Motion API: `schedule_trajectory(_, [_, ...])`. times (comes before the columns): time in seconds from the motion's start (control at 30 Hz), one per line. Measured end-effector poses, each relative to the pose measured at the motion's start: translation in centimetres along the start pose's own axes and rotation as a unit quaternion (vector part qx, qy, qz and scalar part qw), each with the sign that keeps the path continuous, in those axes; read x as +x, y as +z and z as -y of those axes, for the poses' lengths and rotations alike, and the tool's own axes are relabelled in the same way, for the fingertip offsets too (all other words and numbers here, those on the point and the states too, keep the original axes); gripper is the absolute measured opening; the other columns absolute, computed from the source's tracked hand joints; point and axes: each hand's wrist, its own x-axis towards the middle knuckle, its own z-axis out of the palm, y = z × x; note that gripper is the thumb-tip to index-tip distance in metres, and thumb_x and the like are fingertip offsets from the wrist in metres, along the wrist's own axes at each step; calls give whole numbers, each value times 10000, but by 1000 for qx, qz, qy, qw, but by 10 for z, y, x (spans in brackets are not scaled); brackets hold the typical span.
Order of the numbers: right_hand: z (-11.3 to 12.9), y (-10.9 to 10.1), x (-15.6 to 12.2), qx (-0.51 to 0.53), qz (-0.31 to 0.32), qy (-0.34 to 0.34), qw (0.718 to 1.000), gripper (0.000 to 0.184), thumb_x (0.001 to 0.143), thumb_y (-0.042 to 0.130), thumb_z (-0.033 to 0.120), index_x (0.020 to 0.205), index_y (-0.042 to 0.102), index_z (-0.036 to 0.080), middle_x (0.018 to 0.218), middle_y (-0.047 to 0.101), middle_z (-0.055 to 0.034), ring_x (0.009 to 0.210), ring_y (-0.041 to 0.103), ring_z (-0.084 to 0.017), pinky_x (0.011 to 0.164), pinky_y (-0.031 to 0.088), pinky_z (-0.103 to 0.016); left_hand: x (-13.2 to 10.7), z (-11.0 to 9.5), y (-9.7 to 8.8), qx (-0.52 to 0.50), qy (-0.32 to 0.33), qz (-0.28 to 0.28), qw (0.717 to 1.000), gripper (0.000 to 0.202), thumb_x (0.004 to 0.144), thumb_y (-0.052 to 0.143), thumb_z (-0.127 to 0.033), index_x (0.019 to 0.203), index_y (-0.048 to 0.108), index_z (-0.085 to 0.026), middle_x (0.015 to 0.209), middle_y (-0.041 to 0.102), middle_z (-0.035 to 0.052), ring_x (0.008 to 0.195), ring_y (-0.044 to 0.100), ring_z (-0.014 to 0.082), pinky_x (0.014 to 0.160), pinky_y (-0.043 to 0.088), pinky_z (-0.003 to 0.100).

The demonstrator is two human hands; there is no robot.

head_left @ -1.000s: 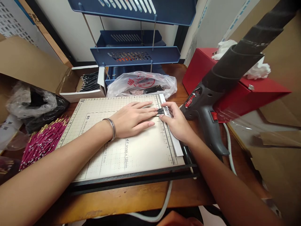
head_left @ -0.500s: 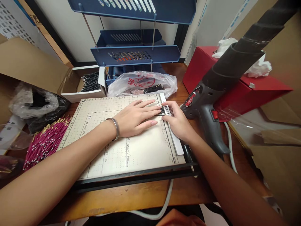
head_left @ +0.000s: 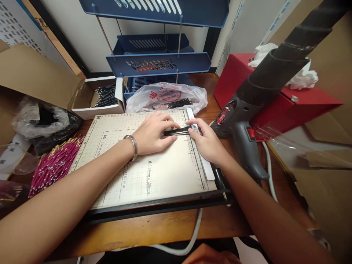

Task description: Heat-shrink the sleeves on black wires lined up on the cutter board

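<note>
L hand [head_left: 150, 135] sits on the cutting board [head_left: 154, 176] with fingers curled in, thumb & fingertips pinching the left part of a black tube bundle [head_left: 176, 131]. The bundle is thin and lies flat across the board's upper right area, roughly left-to-right, w/ its right end at the ruler strip [head_left: 205, 165] along the board's right edge. R hand [head_left: 208, 142] comes in from the right, thumb & forefinger pressed together on that right end, other fingers tucked behind, palm over the ruler strip. Metal bangle [head_left: 132, 146] on L wrist. Just right of R hand is a grey heat gun [head_left: 243, 132], its black nozzle angled up & right in front of a red box [head_left: 275, 106], w/ crumpled white tissue [head_left: 302, 79] on top of the box. Behind the board is a clear plastic bag [head_left: 167, 96] w/ more black tubes inside. A white carton [head_left: 96, 112] of black tubes sits to its left, blue tray rack [head_left: 158, 63] at the back. Left of the board is a heap of magenta wires [head_left: 52, 165] w/ gold tips. A white cable [head_left: 192, 238] passes under the board's front edge on the wooden desk [head_left: 165, 231].
</note>
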Motion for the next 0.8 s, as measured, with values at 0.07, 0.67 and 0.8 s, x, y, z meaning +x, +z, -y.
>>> schedule_trajectory(0.07, [-1,0,0,-8,3,2,1000,236,950,561,309,1149,674,250,1321,735,-87,1282,649,-306,1200,477,-532,0,0,-1,-8,-2,5,1000,378,992,635,-438,1257,804,-228,1199,745,116,1122,611,328,1026,457,527])
schedule_trajectory(0.67, [5,-8,-2,-56,23,0,998,398,980,545,390,1333,631,227,1658,574,-155,1593,497,-340,1346,344,-618,-3,10,-7,-43,-43,-9,998,287,1026,588,-343,1145,823,-230,1105,759,92,1096,652,293,1014,488,490])
schedule_trajectory(0.8, [37,-11,-17,-139,98,-68,983,655,1019,552,449,1626,479,213,1874,239,-139,1773,143,-341,1420,98,-678,-4,11,-7,-41,-36,-9,998,287,1027,597,-360,1140,825,-228,1102,762,96,1076,652,294,1007,490,489])
